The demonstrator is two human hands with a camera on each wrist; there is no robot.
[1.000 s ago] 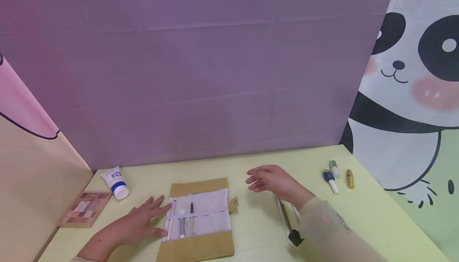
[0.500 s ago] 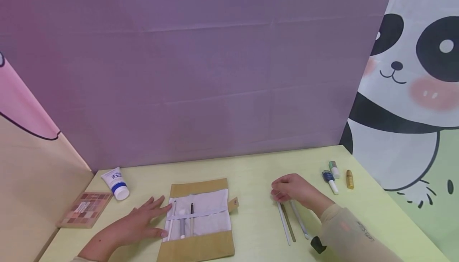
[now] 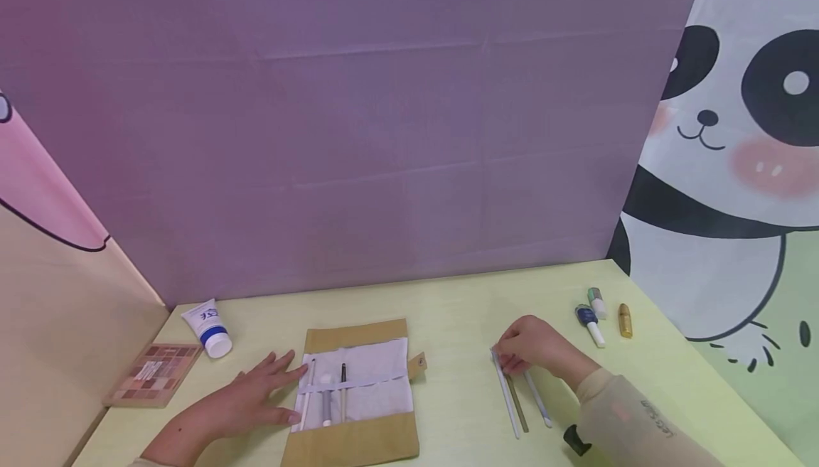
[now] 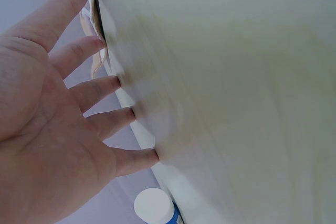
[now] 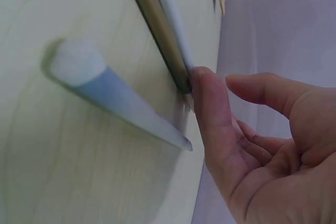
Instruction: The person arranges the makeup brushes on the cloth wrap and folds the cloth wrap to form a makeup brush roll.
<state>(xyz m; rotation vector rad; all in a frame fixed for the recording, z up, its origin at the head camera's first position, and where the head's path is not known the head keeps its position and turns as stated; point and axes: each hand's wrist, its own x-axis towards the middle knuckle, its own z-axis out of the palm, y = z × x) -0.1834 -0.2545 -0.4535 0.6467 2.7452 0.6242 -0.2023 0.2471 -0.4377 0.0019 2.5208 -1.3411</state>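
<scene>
White stick (image 3: pixel 506 394) and brown stick (image 3: pixel 520 410) lie side by side, right of centre on a pale wood-grained table (image 3: pixel 461 310), a loose brush (image 3: pixel 537 399) just beside. The right hand (image 3: pixel 527 345) is at their far ends, thumb and forefinger parted. Fingers spread, the left hand (image 3: pixel 252 396) touches the left edge of an open tan pouch (image 3: pixel 355 440). Farther out, a tube (image 3: pixel 206 328) and palette (image 3: pixel 153 376) lie left, small bottles (image 3: pixel 589 323) right. Creased purple cloth (image 3: pixel 384 133) backs the table; a panda picture (image 3: pixel 710 289) covers the right side.
</scene>
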